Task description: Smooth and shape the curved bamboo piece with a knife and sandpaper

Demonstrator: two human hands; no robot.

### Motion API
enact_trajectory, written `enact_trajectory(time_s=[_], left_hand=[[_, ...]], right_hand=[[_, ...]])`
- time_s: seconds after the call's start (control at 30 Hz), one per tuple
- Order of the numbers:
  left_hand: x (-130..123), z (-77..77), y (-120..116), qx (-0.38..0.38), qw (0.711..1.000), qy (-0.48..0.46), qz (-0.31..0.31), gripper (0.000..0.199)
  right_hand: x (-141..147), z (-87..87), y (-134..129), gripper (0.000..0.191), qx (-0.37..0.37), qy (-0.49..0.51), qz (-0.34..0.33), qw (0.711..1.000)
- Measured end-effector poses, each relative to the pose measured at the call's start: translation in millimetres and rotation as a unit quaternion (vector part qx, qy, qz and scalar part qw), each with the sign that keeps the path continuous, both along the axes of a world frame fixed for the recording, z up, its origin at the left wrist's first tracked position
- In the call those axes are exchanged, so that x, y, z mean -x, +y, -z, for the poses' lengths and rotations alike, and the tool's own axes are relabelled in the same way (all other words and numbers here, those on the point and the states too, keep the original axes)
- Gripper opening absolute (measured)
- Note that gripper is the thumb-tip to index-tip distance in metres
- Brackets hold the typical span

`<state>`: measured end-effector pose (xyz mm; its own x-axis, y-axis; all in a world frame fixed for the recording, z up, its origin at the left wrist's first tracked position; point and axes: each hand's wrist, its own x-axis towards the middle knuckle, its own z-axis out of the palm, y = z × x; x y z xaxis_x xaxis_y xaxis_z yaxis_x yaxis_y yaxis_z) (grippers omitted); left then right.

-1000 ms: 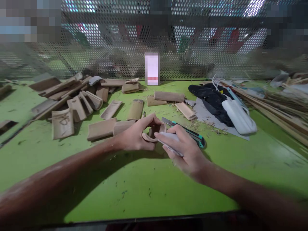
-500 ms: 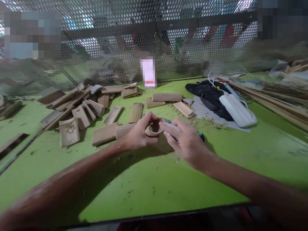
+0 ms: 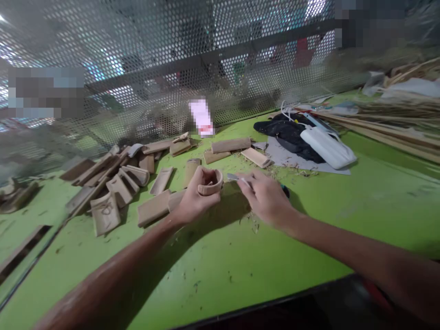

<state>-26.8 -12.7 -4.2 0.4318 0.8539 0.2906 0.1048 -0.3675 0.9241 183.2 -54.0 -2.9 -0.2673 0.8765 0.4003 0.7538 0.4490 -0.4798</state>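
Observation:
My left hand (image 3: 192,201) is closed around a curved piece of bamboo (image 3: 211,189), its hollow side facing up and toward the right hand. In my right hand (image 3: 271,198) is a knife (image 3: 233,177), its short grey blade pointing left at the bamboo. A small gap separates the blade from the bamboo's edge. The dark and teal handle end (image 3: 285,190) shows behind the right hand; the rest of the handle is hidden by the fingers. A split bamboo piece (image 3: 153,208) lies on the table just left of my left hand.
Several bamboo pieces (image 3: 105,213) are heaped at the left on the green table (image 3: 213,275). Behind the hands lie more bamboo pieces (image 3: 231,145) and shavings. At the right are a black cloth (image 3: 287,137), a white power bank-like block (image 3: 328,147) and long strips (image 3: 385,130). A perforated metal screen (image 3: 144,91) stands behind.
The knife has drawn back from the bamboo piece, leaving a gap. My left hand has shifted slightly left and turned the piece's opening into clearer view. The camera view has tilted.

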Motion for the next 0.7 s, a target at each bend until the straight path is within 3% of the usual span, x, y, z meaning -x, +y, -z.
enact_trajectory(time_s=[0.07,0.13,0.3,0.43,0.57,0.7], left_hand=[[-0.6,0.1,0.4,0.02,0.999,-0.023,-0.015,0.035],[-1.2,-0.2,0.6,0.045,0.998,-0.044,-0.026,0.036],[-0.4,-1.8,-0.2,0.075,0.996,-0.049,-0.02,0.042],[0.2,-5.7,-0.3,0.067,0.998,-0.015,-0.013,0.039],[-0.7,-8.2,-0.8,0.04,0.999,-0.015,-0.018,0.037],[-2.2,-7.4,-1.8,0.037,0.999,-0.012,-0.02,0.039]], right_hand=[[-0.7,-8.2,4.4,0.052,0.015,0.029,0.019,0.999],[4.6,-14.8,9.4,0.055,0.008,0.044,-0.011,0.999],[31.1,-15.8,24.1,0.049,-0.147,-0.027,-0.13,0.98],[38.2,-12.4,30.2,0.047,-0.147,-0.038,-0.085,0.985],[37.9,-13.2,25.0,0.046,-0.154,-0.035,-0.12,0.98],[39.9,-13.1,21.2,0.047,-0.138,-0.02,-0.079,0.987]])
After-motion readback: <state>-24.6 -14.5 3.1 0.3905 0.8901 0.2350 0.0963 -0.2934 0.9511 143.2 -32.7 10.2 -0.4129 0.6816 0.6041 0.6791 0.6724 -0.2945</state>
